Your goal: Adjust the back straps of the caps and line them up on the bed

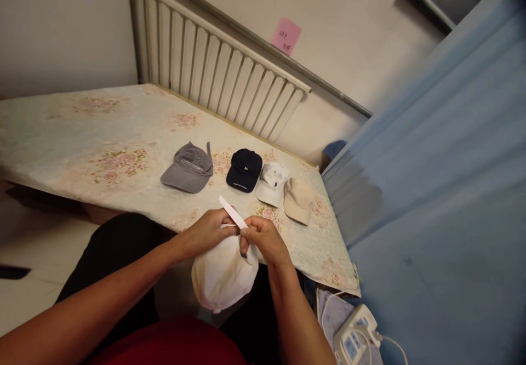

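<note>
A white baseball cap (224, 274) hangs crown-down between my hands, above my lap. My left hand (211, 232) pinches it by the back strap and buckle area. My right hand (263, 239) grips the other side of the strap, fingers partly inside the cap's rear opening. The loose strap end (232, 211) sticks up and to the left between my fingers. Beyond my hands a row of caps lies on the bed: a grey cap (189, 167), a black cap (244, 171), a white cap with a small dark logo (272, 184) and a beige cap (298, 200).
The caps lie on a flower-patterned bed cover (61, 135). Behind it stand a radiator (213, 69) and a wall with a pink note (286, 36). A blue curtain (431, 178) hangs at the right. A white device with cables (355, 335) sits at lower right.
</note>
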Tool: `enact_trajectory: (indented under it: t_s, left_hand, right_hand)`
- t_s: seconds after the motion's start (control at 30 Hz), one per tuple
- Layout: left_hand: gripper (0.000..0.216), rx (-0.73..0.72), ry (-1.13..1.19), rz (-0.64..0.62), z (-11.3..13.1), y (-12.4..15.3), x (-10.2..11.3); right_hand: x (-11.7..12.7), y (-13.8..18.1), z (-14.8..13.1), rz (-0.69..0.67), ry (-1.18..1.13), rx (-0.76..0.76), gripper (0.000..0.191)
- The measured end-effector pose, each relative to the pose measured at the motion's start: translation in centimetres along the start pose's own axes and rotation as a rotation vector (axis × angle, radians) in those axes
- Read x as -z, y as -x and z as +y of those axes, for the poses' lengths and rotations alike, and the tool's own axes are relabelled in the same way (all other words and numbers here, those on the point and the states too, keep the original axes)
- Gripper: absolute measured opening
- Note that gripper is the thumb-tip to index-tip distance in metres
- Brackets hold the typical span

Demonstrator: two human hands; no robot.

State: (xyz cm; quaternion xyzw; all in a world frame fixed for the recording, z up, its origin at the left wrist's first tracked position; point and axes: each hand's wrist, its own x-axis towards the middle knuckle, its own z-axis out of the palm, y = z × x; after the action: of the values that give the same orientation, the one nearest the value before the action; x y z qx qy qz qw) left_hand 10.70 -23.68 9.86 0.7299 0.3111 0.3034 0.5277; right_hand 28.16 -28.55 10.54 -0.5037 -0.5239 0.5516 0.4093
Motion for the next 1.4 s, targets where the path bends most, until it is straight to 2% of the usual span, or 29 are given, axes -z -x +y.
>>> enact_trajectory:
  t_s: [0.23,0.37,0.57,0.73,1.03,1.13,1.23,1.4]
  left_hand:
    - [0.015,0.004,-0.040,0.026,-0.4,0.0,-0.1]
    - [0.016,0.022,0.057,0.014,-0.7,0.2,0.0]
    - [0.023,0.057,0.236,-0.022,-1.3,0.3,-0.2]
    - [0.026,0.083,0.263,-0.042,-1.1,0.3,-0.2]
    - [0.017,0.103,0.179,-0.060,-2.2,0.2,0.0]
    - [0.014,0.097,0.222,-0.091,-2.3,0.2,0.1]
    - [0.019,0.076,0.288,-0.142,-2.2,0.2,0.2]
    - [0.030,0.016,0.227,-0.192,-2.3,0.3,0.8]
  right_hand:
    - [-0.5,0.0,0.5,0.029,-0.008,0.020,0.010]
    - [-0.9,0.2,1.1,0.056,0.015,0.067,0.009]
    - [-1.4,1.0,1.6,0.138,0.201,0.158,0.015]
    - [-1.9,1.4,1.4,0.204,0.368,0.241,0.020]
    - [-2.3,1.7,1.6,0.175,0.554,0.295,0.023]
    - [-2.3,1.8,1.6,0.172,0.592,0.318,0.022]
    - [-2.4,1.9,1.5,0.171,0.600,0.336,0.021]
    - [-2.5,1.9,1.3,0.170,0.577,0.323,0.022]
